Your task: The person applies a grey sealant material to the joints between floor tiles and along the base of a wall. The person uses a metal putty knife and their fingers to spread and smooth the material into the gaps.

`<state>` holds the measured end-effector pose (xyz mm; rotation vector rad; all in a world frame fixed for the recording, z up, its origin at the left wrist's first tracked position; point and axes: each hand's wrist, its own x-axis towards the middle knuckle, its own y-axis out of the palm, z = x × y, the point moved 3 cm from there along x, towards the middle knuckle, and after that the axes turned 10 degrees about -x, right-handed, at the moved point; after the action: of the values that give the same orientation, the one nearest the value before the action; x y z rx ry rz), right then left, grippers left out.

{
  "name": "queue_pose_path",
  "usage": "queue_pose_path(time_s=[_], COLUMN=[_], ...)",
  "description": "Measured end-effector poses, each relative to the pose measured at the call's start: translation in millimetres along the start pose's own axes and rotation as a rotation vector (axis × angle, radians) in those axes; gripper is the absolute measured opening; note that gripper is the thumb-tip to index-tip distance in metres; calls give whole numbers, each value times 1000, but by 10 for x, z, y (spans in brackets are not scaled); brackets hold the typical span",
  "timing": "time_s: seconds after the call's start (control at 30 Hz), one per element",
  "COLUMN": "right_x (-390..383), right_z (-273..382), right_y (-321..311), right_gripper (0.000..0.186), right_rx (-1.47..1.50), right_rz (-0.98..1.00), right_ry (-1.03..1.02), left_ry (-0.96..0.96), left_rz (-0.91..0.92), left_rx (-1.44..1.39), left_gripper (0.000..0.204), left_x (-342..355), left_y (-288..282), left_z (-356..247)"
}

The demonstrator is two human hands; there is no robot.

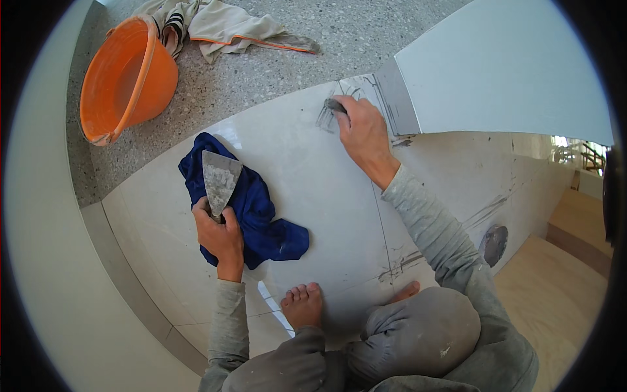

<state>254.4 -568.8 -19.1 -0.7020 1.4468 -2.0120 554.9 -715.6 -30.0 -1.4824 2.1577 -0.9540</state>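
Observation:
My left hand [221,240] is closed round the handle of a putty knife [221,176]. The knife's broad triangular blade points away from me and carries patches of grey paste. Beneath that hand and blade, a crumpled dark blue cloth [255,209] is spread on the pale floor tiles [326,189]. Farther off to the right, my right hand [363,134] grips a small dark grey piece [336,105], too covered by the fingers to name. It is down at the tile, where dark grey smears [324,119] surround it near a joint and a wall corner.
An orange bucket [166,72] stands at the far left on speckled grey flooring [261,78], beside a beige garment [241,29]. A white wall end [496,72] juts in at the upper right. A round grey disc [494,244] lies at the right, near wooden boards [548,294]. My bare feet are close in front.

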Motion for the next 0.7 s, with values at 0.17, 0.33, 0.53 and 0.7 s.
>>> queue_pose_path(time_s=[0.17, 0.33, 0.53, 0.7], right_x=[240, -143, 438, -409], right_z=[-217, -14, -439, -274], right_y=[55, -66, -53, -178], right_gripper=[22, 20, 16, 20], right_rx=[-217, 146, -37, 49], right_rz=[-240, 116, -163, -4], right_ry=[-178, 27, -102, -195], left_ry=[29, 27, 99, 102], left_rz=[7, -25, -58, -73], left_rx=[-12, 17, -20, 1], left_gripper=[39, 36, 32, 30], left_x=[-59, -42, -56, -55], left_y=[125, -26, 124, 63], left_z=[-34, 58, -3, 45])
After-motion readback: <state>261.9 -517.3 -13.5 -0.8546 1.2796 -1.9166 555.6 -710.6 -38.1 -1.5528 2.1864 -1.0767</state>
